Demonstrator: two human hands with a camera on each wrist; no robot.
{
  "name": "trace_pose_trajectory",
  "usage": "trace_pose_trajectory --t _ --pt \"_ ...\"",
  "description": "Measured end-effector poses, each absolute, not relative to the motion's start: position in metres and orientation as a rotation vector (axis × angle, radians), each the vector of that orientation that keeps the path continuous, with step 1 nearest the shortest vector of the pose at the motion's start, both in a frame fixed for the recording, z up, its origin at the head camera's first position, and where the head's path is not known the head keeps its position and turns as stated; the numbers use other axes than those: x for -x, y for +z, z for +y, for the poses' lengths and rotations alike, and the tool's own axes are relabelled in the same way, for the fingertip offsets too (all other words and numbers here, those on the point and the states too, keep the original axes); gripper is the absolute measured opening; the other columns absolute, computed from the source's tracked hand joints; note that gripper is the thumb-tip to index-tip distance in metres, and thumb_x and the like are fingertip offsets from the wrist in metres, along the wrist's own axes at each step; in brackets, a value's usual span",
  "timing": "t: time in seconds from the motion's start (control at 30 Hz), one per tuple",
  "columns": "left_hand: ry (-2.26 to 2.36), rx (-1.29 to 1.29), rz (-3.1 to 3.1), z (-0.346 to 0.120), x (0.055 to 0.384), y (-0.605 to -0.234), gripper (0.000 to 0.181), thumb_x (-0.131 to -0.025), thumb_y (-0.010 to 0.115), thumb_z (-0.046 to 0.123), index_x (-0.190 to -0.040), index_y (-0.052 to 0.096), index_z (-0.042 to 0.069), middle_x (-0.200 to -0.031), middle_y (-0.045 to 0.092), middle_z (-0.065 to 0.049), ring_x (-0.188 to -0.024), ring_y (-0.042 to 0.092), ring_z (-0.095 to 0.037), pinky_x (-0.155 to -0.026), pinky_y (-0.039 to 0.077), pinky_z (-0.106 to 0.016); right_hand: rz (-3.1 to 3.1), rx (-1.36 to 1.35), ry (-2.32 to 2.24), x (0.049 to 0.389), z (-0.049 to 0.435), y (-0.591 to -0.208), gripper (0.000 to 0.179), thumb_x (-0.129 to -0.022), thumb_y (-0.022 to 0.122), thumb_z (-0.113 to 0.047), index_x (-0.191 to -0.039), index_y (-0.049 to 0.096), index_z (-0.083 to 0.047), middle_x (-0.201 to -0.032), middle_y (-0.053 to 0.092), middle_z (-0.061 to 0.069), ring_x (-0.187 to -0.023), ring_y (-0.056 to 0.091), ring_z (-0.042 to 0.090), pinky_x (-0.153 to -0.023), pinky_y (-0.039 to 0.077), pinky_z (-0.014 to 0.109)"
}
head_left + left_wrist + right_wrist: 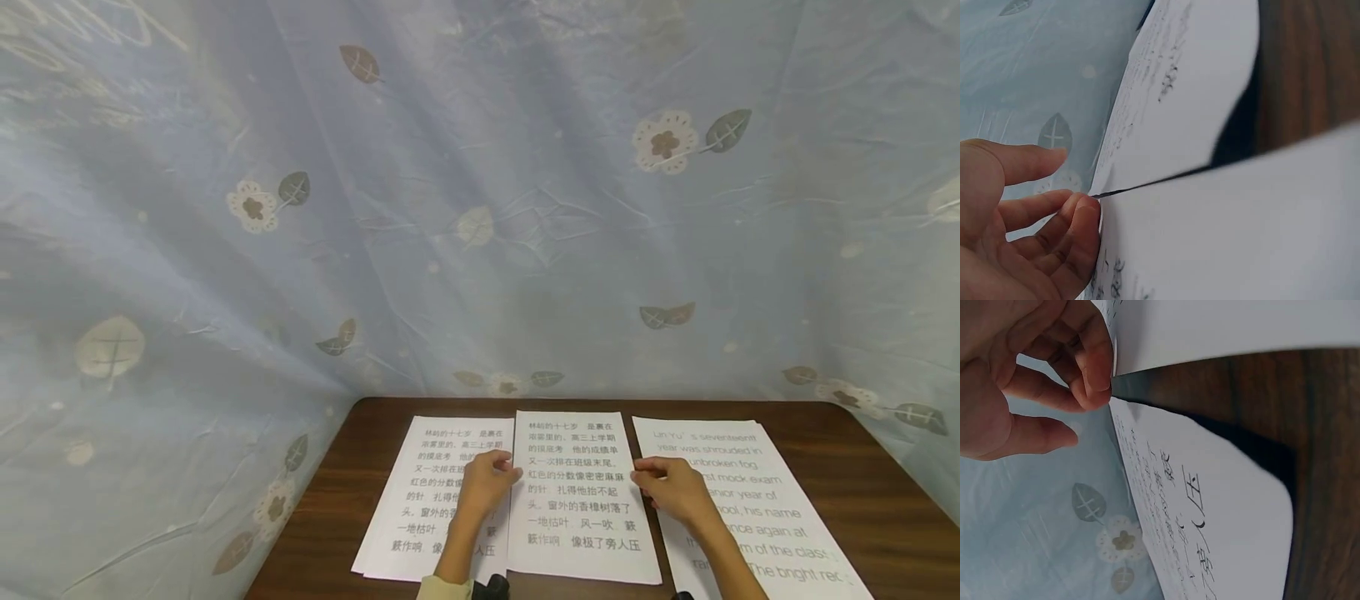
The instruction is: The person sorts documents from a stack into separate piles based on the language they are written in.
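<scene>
Three flat piles of printed paper lie side by side on the table. My left hand (482,485) is over the left pile (390,533), fingertips at the left edge of the middle pile (573,508). On the far side of that pile, my right hand (678,492) touches its right edge and overlaps the right pile (795,525). Both wrist views show loosely bent fingers against the paper edges, each thumb held away from the fingers. The left and middle piles carry large Chinese characters; the right one has English lines.
Dark brown wood shows on the table (322,500) around the piles. A pale blue curtain (525,275) with leaf and flower prints hangs right behind the table and along its left side. Narrow gaps separate the piles.
</scene>
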State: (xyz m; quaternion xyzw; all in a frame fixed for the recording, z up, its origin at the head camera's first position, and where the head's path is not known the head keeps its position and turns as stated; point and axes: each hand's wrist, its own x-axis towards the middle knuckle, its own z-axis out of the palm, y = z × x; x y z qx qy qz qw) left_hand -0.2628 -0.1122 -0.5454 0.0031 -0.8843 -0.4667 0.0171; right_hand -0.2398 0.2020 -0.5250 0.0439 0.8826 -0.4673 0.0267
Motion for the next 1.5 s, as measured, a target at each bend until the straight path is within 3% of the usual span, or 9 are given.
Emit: trace_pose_trajectory --t 0.2,0.37,0.47,0.6,0.87,1.07,1.3,1.5 --pt "-1.388 0.006 -2.780 -0.110 0.265 -0.547 0.039 -0.092 0.080 0.022 -0.122 0.076 -0.002 -0.079 0.068 0.000 -0.066 0.060 -0.011 -0.055 0.047 -0.019 2.786 -0.116 -1.336 0.243 0.203 -0.530 0.040 -0.099 0.071 -0.019 -0.129 0.071 0.008 -0.109 0.077 0.018 -0.085 0.072 0.018 -0.068 0.062 0.032" --pt "-1.374 0.005 -2.788 -0.108 0.266 -0.550 0.019 -0.092 0.079 0.020 -0.091 0.075 0.002 -0.065 0.057 0.004 -0.056 0.049 -0.008 -0.047 0.035 -0.017 2.838 -0.103 -1.243 0.245 0.202 -0.536 0.042 -0.095 0.076 -0.019 -0.125 0.072 0.011 -0.099 0.078 0.011 -0.085 0.068 0.019 -0.069 0.055 0.030" --pt "-1.373 -0.007 -2.793 -0.107 0.266 -0.552 0.018 -0.092 0.079 0.020 -0.083 0.072 0.006 -0.061 0.054 0.005 -0.054 0.045 -0.008 -0.045 0.032 -0.017 2.857 -0.091 -1.224 0.245 0.201 -0.539 0.042 -0.094 0.076 -0.019 -0.122 0.072 0.012 -0.095 0.076 0.010 -0.082 0.066 0.019 -0.066 0.054 0.029" --pt "-1.367 -0.022 -2.785 -0.106 0.265 -0.551 0.015 -0.090 0.080 0.021 -0.093 0.078 0.006 -0.062 0.057 0.004 -0.054 0.047 -0.009 -0.046 0.033 -0.018 2.874 -0.071 -1.205 0.243 0.198 -0.539 0.043 -0.092 0.077 -0.018 -0.120 0.072 0.014 -0.096 0.074 0.012 -0.083 0.066 0.021 -0.066 0.055 0.031" --pt "-1.361 -0.011 -2.776 -0.106 0.264 -0.547 0.038 -0.091 0.081 0.020 -0.123 0.077 -0.001 -0.077 0.064 0.002 -0.064 0.055 -0.010 -0.052 0.040 -0.018 2.877 -0.073 -1.208 0.244 0.198 -0.535 0.040 -0.091 0.079 -0.017 -0.122 0.074 0.009 -0.100 0.078 0.011 -0.089 0.072 0.025 -0.072 0.061 0.038" --pt "-1.392 0.004 -2.754 -0.105 0.265 -0.545 0.037 -0.091 0.080 0.016 -0.125 0.076 0.000 -0.089 0.069 0.000 -0.073 0.061 -0.011 -0.060 0.049 -0.021 2.832 -0.108 -1.313 0.242 0.197 -0.531 0.042 -0.091 0.079 -0.013 -0.127 0.072 0.006 -0.097 0.076 0.008 -0.080 0.069 0.019 -0.064 0.055 0.031" --pt "-1.466 0.011 -2.688 -0.104 0.265 -0.543 0.034 -0.089 0.079 0.005 -0.123 0.076 0.002 -0.092 0.071 0.000 -0.074 0.064 -0.008 -0.060 0.053 -0.021 2.743 -0.140 -1.477 0.239 0.194 -0.525 0.041 -0.093 0.075 -0.004 -0.132 0.068 0.008 -0.100 0.073 0.014 -0.078 0.073 0.016 -0.065 0.066 0.033" --pt "-1.506 -0.007 -2.651 -0.103 0.264 -0.540 0.034 -0.090 0.077 0.003 -0.124 0.076 0.004 -0.094 0.072 0.000 -0.075 0.065 -0.009 -0.061 0.053 -0.021 2.745 -0.132 -1.506 0.238 0.193 -0.520 0.042 -0.094 0.073 -0.003 -0.134 0.067 0.009 -0.103 0.074 0.015 -0.081 0.074 0.017 -0.065 0.067 0.033"
